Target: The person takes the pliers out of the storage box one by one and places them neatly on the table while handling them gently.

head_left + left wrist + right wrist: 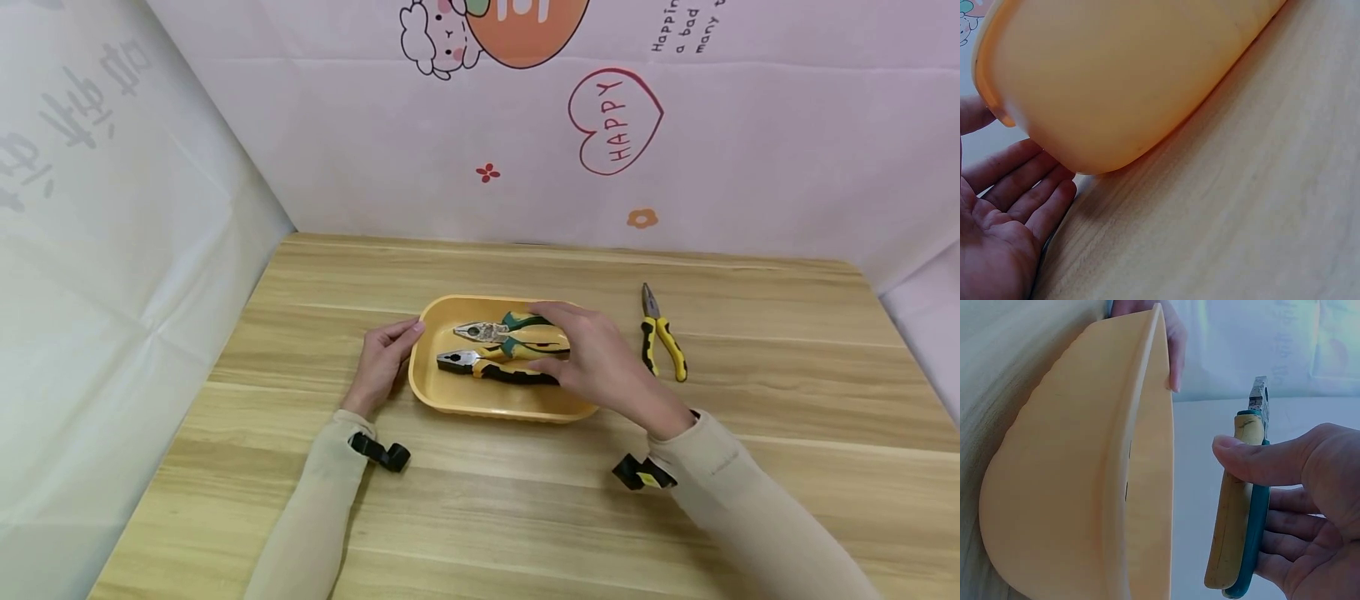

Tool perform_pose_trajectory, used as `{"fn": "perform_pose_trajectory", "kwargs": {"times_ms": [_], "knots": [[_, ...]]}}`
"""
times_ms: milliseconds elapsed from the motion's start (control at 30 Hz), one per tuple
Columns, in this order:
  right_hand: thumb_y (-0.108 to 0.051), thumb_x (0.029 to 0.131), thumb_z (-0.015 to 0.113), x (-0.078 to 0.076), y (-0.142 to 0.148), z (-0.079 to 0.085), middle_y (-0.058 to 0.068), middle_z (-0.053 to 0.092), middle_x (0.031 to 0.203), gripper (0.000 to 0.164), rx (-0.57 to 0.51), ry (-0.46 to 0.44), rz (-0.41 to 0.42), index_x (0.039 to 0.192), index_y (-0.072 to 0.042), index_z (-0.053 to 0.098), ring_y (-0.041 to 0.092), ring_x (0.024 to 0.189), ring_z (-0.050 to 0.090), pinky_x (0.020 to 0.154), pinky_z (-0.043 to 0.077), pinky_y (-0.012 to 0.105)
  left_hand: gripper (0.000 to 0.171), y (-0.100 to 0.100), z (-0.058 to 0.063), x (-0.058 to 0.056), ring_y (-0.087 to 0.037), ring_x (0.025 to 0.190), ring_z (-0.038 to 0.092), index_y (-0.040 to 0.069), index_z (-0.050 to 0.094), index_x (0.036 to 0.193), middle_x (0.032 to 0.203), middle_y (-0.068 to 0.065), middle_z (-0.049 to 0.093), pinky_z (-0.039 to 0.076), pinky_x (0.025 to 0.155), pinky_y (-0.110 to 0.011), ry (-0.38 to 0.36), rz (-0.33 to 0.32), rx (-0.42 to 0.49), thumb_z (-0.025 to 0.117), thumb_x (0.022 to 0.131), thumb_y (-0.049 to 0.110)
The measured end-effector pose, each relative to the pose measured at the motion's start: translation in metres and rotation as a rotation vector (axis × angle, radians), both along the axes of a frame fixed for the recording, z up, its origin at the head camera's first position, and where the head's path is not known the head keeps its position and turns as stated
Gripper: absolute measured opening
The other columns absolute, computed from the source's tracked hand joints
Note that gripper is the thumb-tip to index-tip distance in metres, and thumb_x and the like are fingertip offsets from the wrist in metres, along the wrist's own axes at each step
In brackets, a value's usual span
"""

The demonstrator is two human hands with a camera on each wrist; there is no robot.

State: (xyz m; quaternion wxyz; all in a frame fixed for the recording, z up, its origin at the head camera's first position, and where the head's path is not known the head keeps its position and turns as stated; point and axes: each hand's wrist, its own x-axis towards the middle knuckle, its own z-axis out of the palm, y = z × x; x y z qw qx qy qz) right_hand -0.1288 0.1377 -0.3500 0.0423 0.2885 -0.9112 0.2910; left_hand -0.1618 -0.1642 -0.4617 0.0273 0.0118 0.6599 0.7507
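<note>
On the tabletop (487, 508) sits the tray (487, 412); our left hand (382, 362) pinches its left rim, probably to steady it. Our right hand (600, 358) grips the green pliers (1244, 506) by their handles above the tray, leaving the head free, pointing left. The black pliers (517, 377) lie inside, nearer us; the yellow pliers (656, 320) lie right of both hands.

The place looks like a small cloth-walled booth around a wood-grain table (487, 517); behind the table hangs a pale sheet (360, 150) printed with a red HAPPY heart (615, 121); left of it, a creased white sheet (150, 317). The room beyond cannot be told.
</note>
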Motion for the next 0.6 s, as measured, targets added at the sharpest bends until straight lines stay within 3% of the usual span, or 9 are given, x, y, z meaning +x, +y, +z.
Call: {"fn": "perform_pose_trajectory", "kwargs": {"times_ms": [67, 100, 200, 300, 367, 433, 500, 600], "knots": [[-0.013, 0.08, 0.088, 0.002, 0.003, 0.001, 0.018, 0.063, 0.134, 0.065, -0.003, -0.002, -0.011, 0.137, 0.0, 0.059, 0.034, 0.11, 0.068, 0.088, 0.057, 0.049, 0.038, 0.0, 0.0, 0.0, -0.015, 0.11, 0.068, -0.013, 0.06, 0.13, 0.132, -0.028, 0.061, 0.054, 0.095, -0.03, 0.001, -0.001, -0.002, 0.061, 0.102, 0.013], [-0.013, 0.08, 0.088, 0.003, 0.004, 0.001, 0.018, 0.062, 0.135, 0.066, -0.005, -0.011, -0.018, 0.138, -0.001, 0.059, 0.034, 0.099, 0.071, 0.087, 0.058, 0.048, 0.038, 0.0, 0.0, 0.0, -0.015, 0.109, 0.069, -0.014, 0.06, 0.13, 0.132, -0.028, 0.061, 0.055, 0.094, -0.031, 0.001, 0.0, 0.0, 0.061, 0.102, 0.013], [-0.014, 0.081, 0.087, 0.005, 0.007, 0.001, 0.018, 0.061, 0.138, 0.066, -0.014, -0.025, -0.044, 0.139, -0.002, 0.058, 0.034, 0.097, 0.071, 0.088, 0.057, 0.048, 0.038, 0.0, 0.0, 0.0, -0.015, 0.108, 0.069, -0.015, 0.059, 0.129, 0.132, -0.029, 0.06, 0.055, 0.094, -0.031, 0.002, 0.002, 0.01, 0.062, 0.102, 0.012], [-0.014, 0.081, 0.088, 0.007, 0.011, 0.001, 0.018, 0.06, 0.139, 0.066, -0.033, -0.035, -0.068, 0.139, -0.002, 0.058, 0.036, 0.106, 0.068, 0.093, 0.055, 0.051, 0.038, 0.0, 0.0, 0.0, -0.015, 0.107, 0.069, -0.015, 0.059, 0.129, 0.131, -0.029, 0.061, 0.055, 0.093, -0.031, 0.003, 0.004, 0.013, 0.062, 0.102, 0.012], [-0.014, 0.08, 0.089, 0.008, 0.014, 0.0, 0.018, 0.06, 0.138, 0.067, -0.045, -0.025, -0.083, 0.138, -0.001, 0.059, 0.038, 0.12, 0.062, 0.096, 0.053, 0.053, 0.038, 0.0, 0.0, 0.0, -0.014, 0.107, 0.069, -0.015, 0.059, 0.129, 0.131, -0.028, 0.061, 0.055, 0.093, -0.03, 0.003, 0.004, 0.009, 0.062, 0.102, 0.012], [-0.014, 0.079, 0.089, 0.009, 0.018, 0.0, 0.019, 0.061, 0.137, 0.067, -0.057, -0.01, -0.095, 0.137, -0.001, 0.06, 0.033, 0.108, 0.068, 0.095, 0.053, 0.053, 0.038, 0.0, 0.0, 0.0, -0.014, 0.107, 0.069, -0.015, 0.059, 0.129, 0.131, -0.028, 0.061, 0.055, 0.093, -0.029, 0.003, 0.003, 0.004, 0.061, 0.102, 0.013], [-0.014, 0.078, 0.09, 0.011, 0.021, -0.001, 0.018, 0.062, 0.136, 0.067, -0.058, 0.007, -0.108, 0.137, -0.001, 0.061, 0.023, 0.074, 0.07, 0.078, 0.059, 0.046, 0.038, 0.001, 0.0, -0.001, -0.014, 0.108, 0.069, -0.015, 0.06, 0.129, 0.131, -0.029, 0.061, 0.055, 0.093, -0.029, 0.003, 0.007, 0.007, 0.061, 0.102, 0.012], [-0.013, 0.076, 0.091, 0.013, 0.026, -0.004, 0.018, 0.064, 0.133, 0.067, -0.074, 0.051, -0.113, 0.134, -0.001, 0.062, 0.003, 0.04, 0.04, 0.064, 0.057, 0.039, 0.037, 0.001, -0.001, -0.001, -0.014, 0.107, 0.069, -0.015, 0.06, 0.129, 0.132, -0.03, 0.06, 0.055, 0.093, -0.03, -0.002, 0.01, 0.019, 0.061, 0.102, 0.01]]}}
